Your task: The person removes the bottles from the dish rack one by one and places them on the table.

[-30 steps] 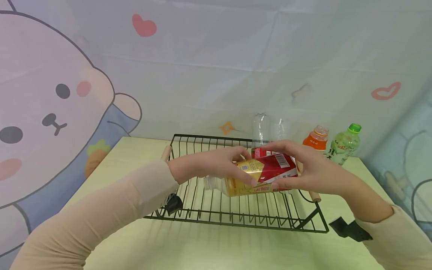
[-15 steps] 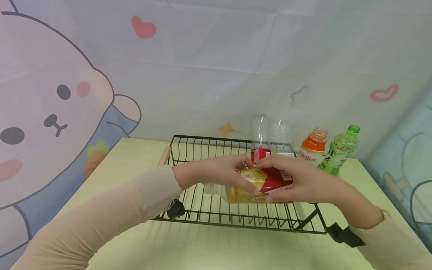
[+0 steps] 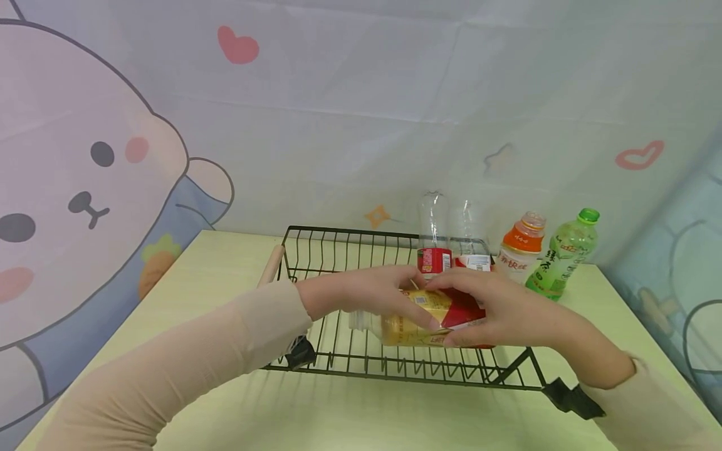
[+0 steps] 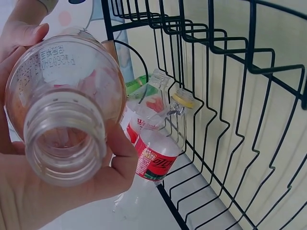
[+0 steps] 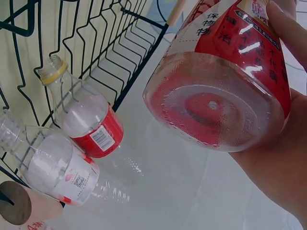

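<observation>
An uncapped plastic bottle (image 3: 395, 332) with a yellow and red label lies sideways above the black wire rack (image 3: 361, 374), its mouth to the left. My left hand (image 3: 383, 289) grips its neck-side half, and my right hand (image 3: 502, 307) holds the base-side half. The fingers of both hands nearly meet over the label. In the left wrist view the open bottle mouth (image 4: 64, 139) faces the camera. The right wrist view shows the bottle's clear base (image 5: 211, 110) with droplets in it. Whether the bottle touches the rack's wires cannot be told.
Two clear bottles with red labels, one (image 3: 434, 260) beside another (image 3: 474, 262), stand at the rack's far right. Further right are an orange-labelled bottle (image 3: 523, 241) and a green bottle (image 3: 566, 250) with a green cap. A wooden handle (image 3: 272, 264) sits on the rack's left end.
Both hands have come lower and nearer with the bottle. My right hand has also shifted left along it, uncovering the orange-labelled and green bottles more.
</observation>
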`<move>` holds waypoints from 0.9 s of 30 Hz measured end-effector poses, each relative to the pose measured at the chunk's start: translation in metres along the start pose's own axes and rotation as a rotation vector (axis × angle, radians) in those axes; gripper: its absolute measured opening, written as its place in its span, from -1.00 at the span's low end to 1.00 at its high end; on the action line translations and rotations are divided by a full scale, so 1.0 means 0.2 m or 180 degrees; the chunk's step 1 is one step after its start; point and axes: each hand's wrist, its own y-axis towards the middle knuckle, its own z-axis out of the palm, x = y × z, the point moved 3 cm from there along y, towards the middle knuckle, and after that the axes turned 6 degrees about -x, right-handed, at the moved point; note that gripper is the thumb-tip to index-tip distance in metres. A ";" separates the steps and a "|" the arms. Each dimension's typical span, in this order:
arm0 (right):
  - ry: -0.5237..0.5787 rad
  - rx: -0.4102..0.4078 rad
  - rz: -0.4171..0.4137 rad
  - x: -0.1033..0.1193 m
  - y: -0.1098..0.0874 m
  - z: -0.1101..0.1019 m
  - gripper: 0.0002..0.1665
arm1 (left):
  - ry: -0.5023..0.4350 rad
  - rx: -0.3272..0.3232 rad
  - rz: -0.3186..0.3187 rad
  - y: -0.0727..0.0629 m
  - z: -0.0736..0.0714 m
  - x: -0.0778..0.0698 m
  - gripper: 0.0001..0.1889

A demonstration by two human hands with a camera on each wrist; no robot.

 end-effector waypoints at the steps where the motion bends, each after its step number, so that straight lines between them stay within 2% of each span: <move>1: 0.0001 0.0001 0.0011 0.00 0.00 0.00 -0.25 | 0.0006 0.0006 0.0002 0.00 0.00 0.00 -0.41; 10: 0.0000 -0.0082 -0.0001 -0.01 -0.01 0.00 -0.27 | 0.0089 0.0014 -0.0033 0.02 0.02 -0.01 -0.40; 17: 0.0120 -0.0157 -0.0001 -0.01 -0.03 -0.03 -0.31 | 0.0130 -0.0030 0.0053 0.03 0.01 -0.03 -0.43; 21: 0.0169 -0.0219 0.0024 -0.02 -0.05 -0.06 -0.32 | 0.0151 -0.0103 0.0091 0.03 0.00 -0.04 -0.44; 27: 0.0070 -0.0398 0.0037 -0.04 -0.08 -0.11 -0.32 | 0.0008 -0.0253 0.0095 0.03 -0.03 -0.05 -0.43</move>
